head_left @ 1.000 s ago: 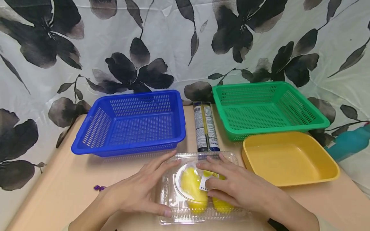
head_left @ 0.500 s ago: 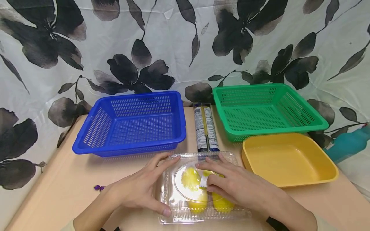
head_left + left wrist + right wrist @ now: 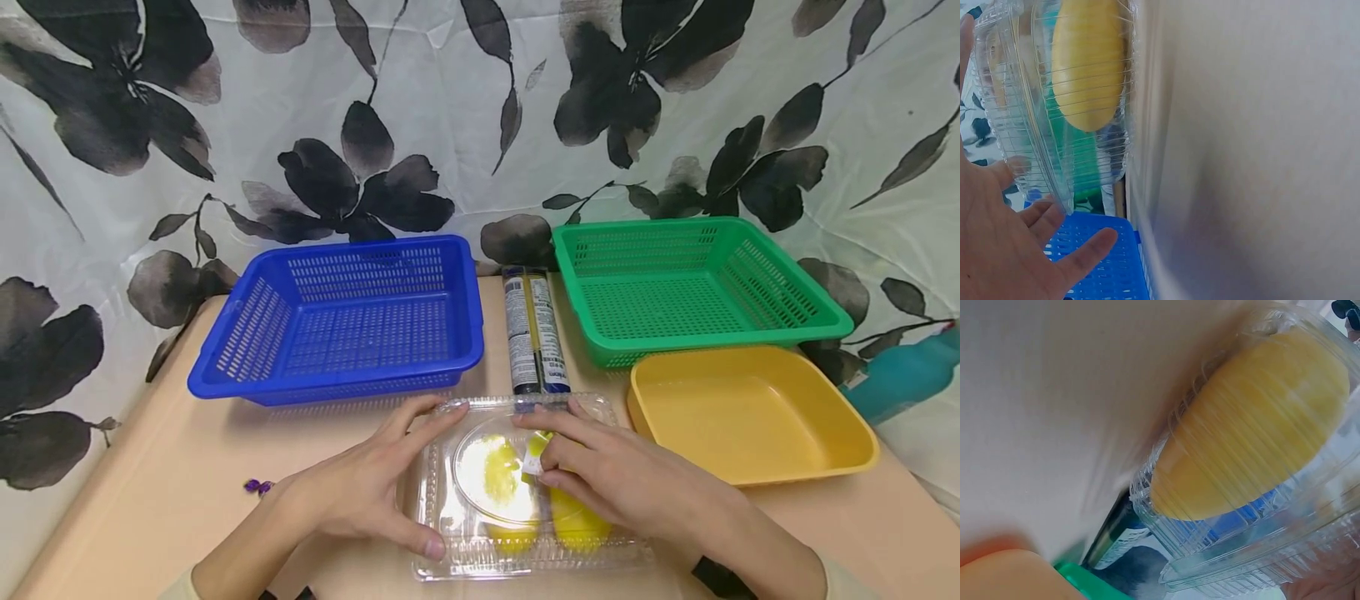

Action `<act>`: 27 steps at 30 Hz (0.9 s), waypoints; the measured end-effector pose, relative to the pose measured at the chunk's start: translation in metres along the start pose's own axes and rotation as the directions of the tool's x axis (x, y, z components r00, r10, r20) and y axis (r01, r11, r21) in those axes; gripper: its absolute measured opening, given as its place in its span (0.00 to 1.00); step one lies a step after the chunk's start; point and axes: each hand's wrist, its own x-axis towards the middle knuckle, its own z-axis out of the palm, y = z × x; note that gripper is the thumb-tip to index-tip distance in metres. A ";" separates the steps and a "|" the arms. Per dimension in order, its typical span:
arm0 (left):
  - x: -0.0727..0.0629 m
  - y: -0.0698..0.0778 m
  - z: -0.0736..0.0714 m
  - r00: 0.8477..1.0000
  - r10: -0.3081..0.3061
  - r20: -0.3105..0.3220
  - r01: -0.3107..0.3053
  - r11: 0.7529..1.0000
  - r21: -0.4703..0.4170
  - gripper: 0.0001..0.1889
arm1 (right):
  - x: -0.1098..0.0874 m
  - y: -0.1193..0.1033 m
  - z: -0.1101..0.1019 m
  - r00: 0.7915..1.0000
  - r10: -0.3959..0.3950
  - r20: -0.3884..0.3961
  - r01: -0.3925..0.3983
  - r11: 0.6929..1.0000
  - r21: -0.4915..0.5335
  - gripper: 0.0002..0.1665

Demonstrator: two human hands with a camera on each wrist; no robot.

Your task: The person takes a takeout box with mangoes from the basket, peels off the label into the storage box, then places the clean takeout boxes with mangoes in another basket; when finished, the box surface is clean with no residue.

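A clear plastic clamshell box (image 3: 463, 543) lies at the front middle of the table, its lid down. Yellow oval fruits (image 3: 501, 475), like mangoes, show through the lid; one fruit (image 3: 1254, 425) fills much of the right wrist view. My left hand (image 3: 360, 487) rests along the box's left side, thumb on the near corner and fingertips on the far one, all fairly straight. Over the lid, my right hand (image 3: 626, 471) has bent fingers and pinches a small white label (image 3: 532, 460). Its thumb is hidden beneath the hand.
Behind the box stand a blue basket (image 3: 345, 392), a green basket (image 3: 720, 337) and a yellow tray (image 3: 757, 417). Two dark cans or tubes (image 3: 536, 333) lie between the baskets. A teal bottle (image 3: 903, 375) is at right, a small purple item (image 3: 258, 487) at left.
The label has shifted slightly away from me along with my right fingertips, and less of it shows. My left fingers have drawn in a little at the far corner; the box stays put.
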 end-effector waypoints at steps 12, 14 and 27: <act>0.000 0.000 -0.001 1.000 -0.009 0.004 0.009 1.000 -0.013 0.66 | 0.001 0.002 -0.004 1.000 0.021 -0.023 -0.020 0.997 0.072 0.03; 0.000 0.000 -0.001 1.000 -0.011 0.004 0.011 1.000 -0.015 0.66 | 0.001 0.003 -0.005 0.999 0.038 -0.015 -0.036 0.997 0.073 0.04; -0.001 0.000 0.001 1.000 -0.002 -0.006 0.002 1.000 -0.014 0.65 | 0.001 0.006 -0.008 0.995 0.101 -0.010 -0.099 0.982 0.159 0.04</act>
